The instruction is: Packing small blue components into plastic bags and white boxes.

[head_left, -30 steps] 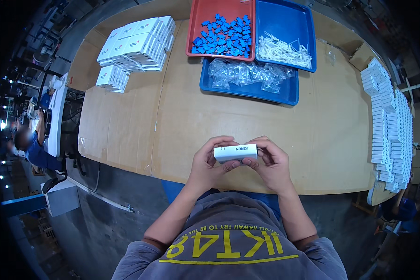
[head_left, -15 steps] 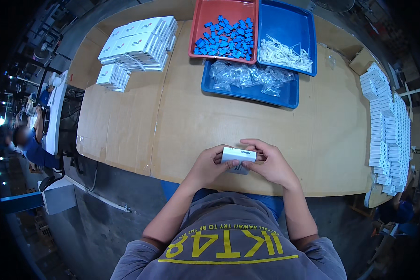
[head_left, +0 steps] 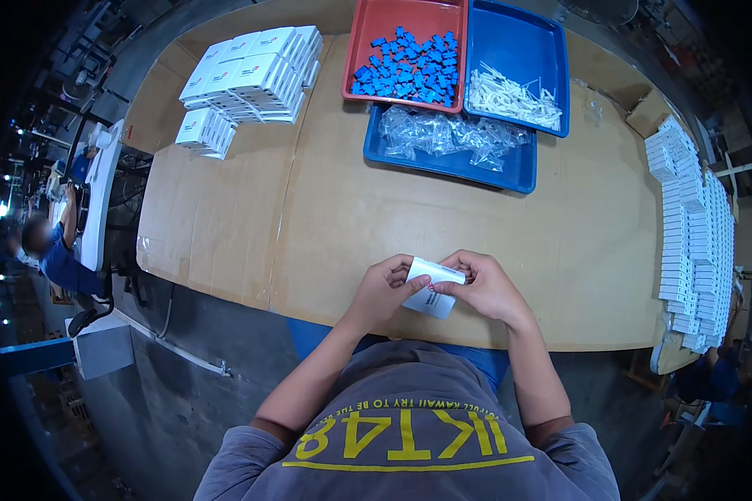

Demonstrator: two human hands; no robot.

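A small white carton (head_left: 430, 299) is held between my two hands over the near edge of the table, its broad printed face tilted up. My left hand (head_left: 386, 288) grips its left side, the thumb lying on the face. On the other side my right hand (head_left: 485, 288) pinches the top right part, thumb pressed near the upper edge and fingers behind it. The fingers behind the carton are partly hidden, and whether its end flap is closed I cannot tell.
Stacked white cartons (head_left: 251, 75) stand at the back left; tall rows of more (head_left: 685, 242) line the right edge. A red tray (head_left: 359, 42) holds blue parts, one blue tray (head_left: 518, 29) white sticks, another (head_left: 451, 173) clear bags. A person (head_left: 63, 255) sits far left.
The carton has tipped so that its broad face now shows more, and it has turned slightly. My right hand's fingers have closed in behind it.
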